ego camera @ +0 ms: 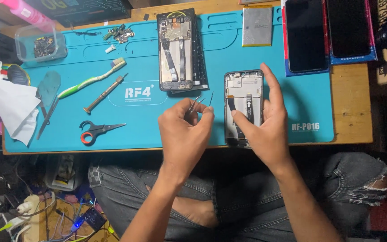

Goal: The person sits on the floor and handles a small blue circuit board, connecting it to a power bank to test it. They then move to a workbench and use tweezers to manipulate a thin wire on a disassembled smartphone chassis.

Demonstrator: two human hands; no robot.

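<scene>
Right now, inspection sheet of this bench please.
Surface: teal repair mat on a wooden table.
Job's things: opened phone under the right hand; tweezers in the left hand.
Clutter: second opened phone, battery, scissors, toothbrush, screwdriver, parts tub, white cloth.
Grips: left pinches the tweezers; right rests on the phone, fingers spread.
Cables: plugs and wires on the floor.
Surroundings: two dark screens, the person's knees.

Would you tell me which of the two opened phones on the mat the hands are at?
The opened phone under the right hand, not the one farther up the mat.
</scene>
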